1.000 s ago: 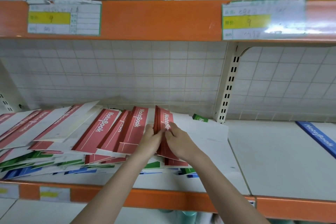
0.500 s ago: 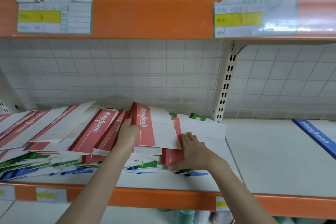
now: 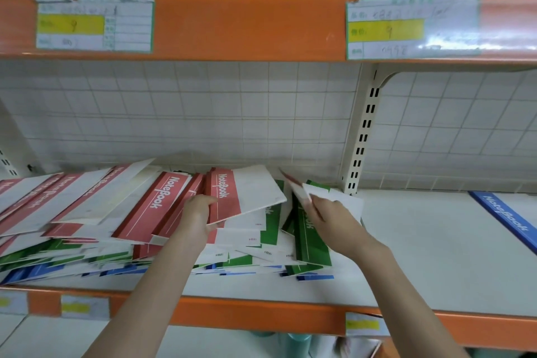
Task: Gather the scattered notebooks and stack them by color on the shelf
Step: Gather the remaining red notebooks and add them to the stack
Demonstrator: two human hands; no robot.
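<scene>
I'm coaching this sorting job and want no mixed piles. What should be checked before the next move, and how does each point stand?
1. Left hand grips the top red notebook: ok.
2. Right hand holds a thin notebook: ok; its color: cannot tell, blurred.
3. Green notebooks uncovered below: ok.
4. Pile sorted by color: not ok, still mixed.
5. Bare shelf on the right for stacks: ok.

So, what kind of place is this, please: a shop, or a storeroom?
Most likely a stationery shop aisle. The orange-edged metal shelf carries handwritten yellow-and-white price labels, and many identical red, green and blue notebooks lie piled as stock. A storeroom remains possible.
</scene>
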